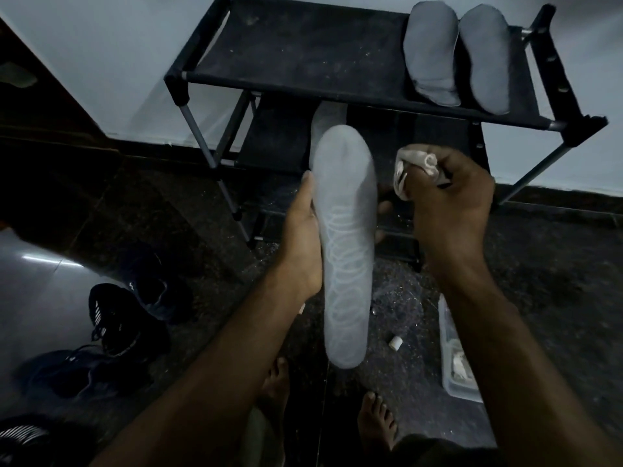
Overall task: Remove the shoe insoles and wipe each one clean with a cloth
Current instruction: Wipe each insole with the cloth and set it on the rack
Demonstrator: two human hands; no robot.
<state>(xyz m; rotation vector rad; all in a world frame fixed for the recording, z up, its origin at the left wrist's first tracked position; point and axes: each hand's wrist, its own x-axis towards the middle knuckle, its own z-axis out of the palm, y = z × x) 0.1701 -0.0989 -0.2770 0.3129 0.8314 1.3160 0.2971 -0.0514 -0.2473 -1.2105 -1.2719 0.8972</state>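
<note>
My left hand (303, 237) holds a long pale grey insole (345, 230) from below, thumb along its left edge and fingertips showing at its right edge. The insole faces up and bears a looped white pattern. My right hand (448, 210) grips a bunched pale cloth (409, 166) just to the right of the insole's front part, apart from it. Two grey insoles (431, 52) (485, 59) lie side by side on the right of the black shoe rack's top shelf (303, 45). Another pale insole (327, 119) shows partly on the shelf below, behind the held one.
Black shoes (118, 315) (67, 372) lie on the dark floor at the left. A clear plastic box (458, 358) sits on the floor under my right forearm, with a small white cap (396, 342) near it. My bare feet (376, 419) are at the bottom.
</note>
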